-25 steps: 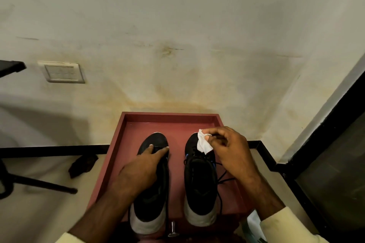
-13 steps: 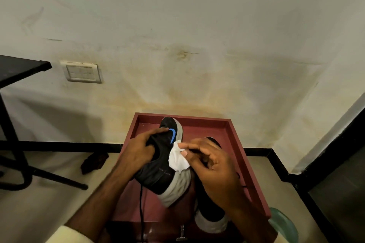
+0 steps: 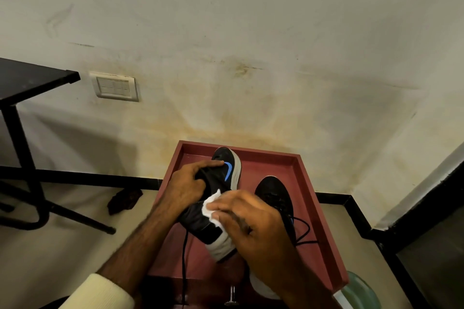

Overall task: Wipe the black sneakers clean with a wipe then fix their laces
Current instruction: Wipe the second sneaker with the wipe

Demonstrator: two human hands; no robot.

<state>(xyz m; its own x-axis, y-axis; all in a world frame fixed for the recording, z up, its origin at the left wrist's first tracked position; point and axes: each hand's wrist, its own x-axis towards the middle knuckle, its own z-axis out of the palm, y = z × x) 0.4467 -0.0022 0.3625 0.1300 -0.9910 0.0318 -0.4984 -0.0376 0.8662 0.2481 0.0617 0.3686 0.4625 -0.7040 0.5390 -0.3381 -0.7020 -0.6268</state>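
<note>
Two black sneakers with pale soles are over a red tray [image 3: 311,195]. My left hand [image 3: 187,183] grips the left sneaker [image 3: 200,221] round its upper and holds it tilted on its side above the tray, a blue logo facing up. My right hand [image 3: 253,231] pinches a white wipe [image 3: 212,208] and presses it on that sneaker's side near the heel. The right sneaker [image 3: 275,195] lies flat in the tray, partly hidden by my right hand, its black laces loose to the right. One lace hangs down from the held sneaker.
The tray stands against a stained wall. A black table [image 3: 30,78] with metal legs is at the left, and a dark scrap [image 3: 124,200] lies on the floor by the skirting. A green object [image 3: 361,291] shows at the bottom right. A dark door frame runs along the right.
My left hand lifted the left sneaker off the tray and turned it on its side. My right hand carried the wipe from over the right sneaker onto the held one, then down towards its heel.
</note>
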